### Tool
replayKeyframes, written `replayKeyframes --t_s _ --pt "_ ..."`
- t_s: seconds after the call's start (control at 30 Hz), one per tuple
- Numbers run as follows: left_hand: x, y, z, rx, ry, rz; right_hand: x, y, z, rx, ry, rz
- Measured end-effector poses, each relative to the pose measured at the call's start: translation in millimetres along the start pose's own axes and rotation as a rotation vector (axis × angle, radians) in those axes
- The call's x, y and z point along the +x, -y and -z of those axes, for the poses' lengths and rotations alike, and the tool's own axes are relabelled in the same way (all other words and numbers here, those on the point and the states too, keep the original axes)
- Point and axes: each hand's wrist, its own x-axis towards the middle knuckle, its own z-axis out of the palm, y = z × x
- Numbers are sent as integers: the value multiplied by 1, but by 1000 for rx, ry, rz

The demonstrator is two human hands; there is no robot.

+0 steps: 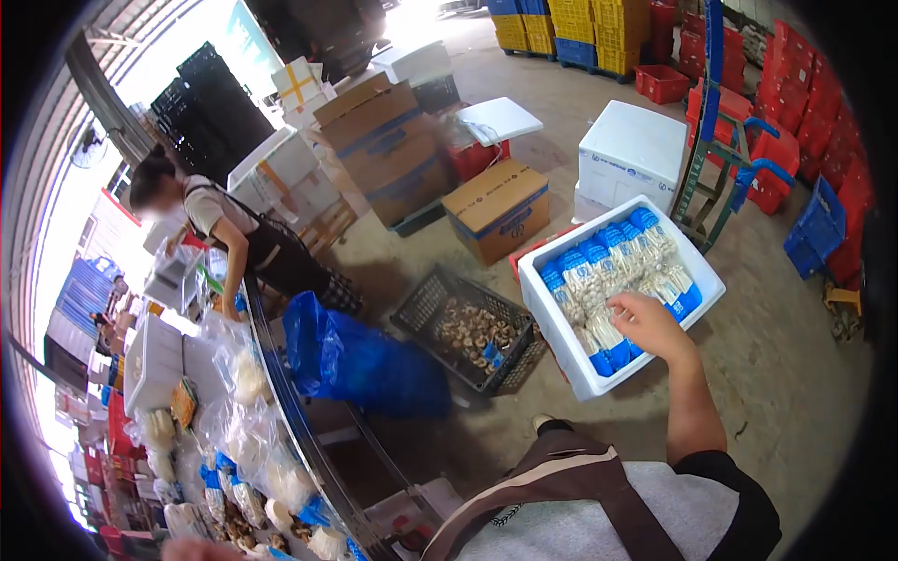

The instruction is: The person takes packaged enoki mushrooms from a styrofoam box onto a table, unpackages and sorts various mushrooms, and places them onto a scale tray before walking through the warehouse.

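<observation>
My right hand [644,323] hovers over a white foam box [706,280], its fingers curled close together above the bags; whether they pinch anything is too small to tell. Rows of white mushrooms in blue-and-clear bags [613,260] fill the box. Only a blurred part of my left hand [201,550] shows at the bottom left edge, beside a table with bagged mushrooms [245,496]; its fingers are hidden. A black crate [426,304] of loose brown mushrooms [477,327] stands left of the foam box.
Another person [253,234] reaches over the table's metal edge [290,402] at left. A blue plastic bag [365,369] lies by the table. Cardboard boxes [496,210], a closed foam box [631,150], a hand truck [703,182] and red crates [772,168] stand beyond.
</observation>
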Motion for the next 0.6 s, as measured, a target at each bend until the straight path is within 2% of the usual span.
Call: replayKeyframes --t_s 0.03,0.07,0.1,0.13,0.17,0.23,0.27,0.3,0.33,0.43,0.5,0.6 --pt "-30 30 36 87 -20 227 -1 -6 5 -41 45 13" --pt "-60 50 6 -15 -10 477 0 -12 10 -64 40 26" --pt "-114 74 -10 78 -319 745 -2 -18 16 -90 35 23" --pt "-143 94 -32 -449 -376 1100 -9 -26 23 -118 28 11" --pt "-151 85 -114 -188 -462 1287 -15 -32 25 -182 -7 -17" --pt "-200 77 -176 -388 -200 1755 -36 -32 32 -150 -40 -35" --pt "-232 72 -197 -448 -58 1858 -48 -35 33 -117 -35 -57" --pt "-251 63 -218 -507 151 1912 -64 -45 31 -120 -50 -15" --pt "-264 56 -238 -564 369 1952 -82 -45 34 -119 -28 -94" --pt "-289 35 -289 -585 938 1817 -155 -70 34 -77 -84 -221" --pt "-300 24 -316 -653 1100 1708 -206 -81 44 -23 -67 -333" --pt "-308 6 -362 -770 1263 1602 -283 -110 54 -227 -200 -496"
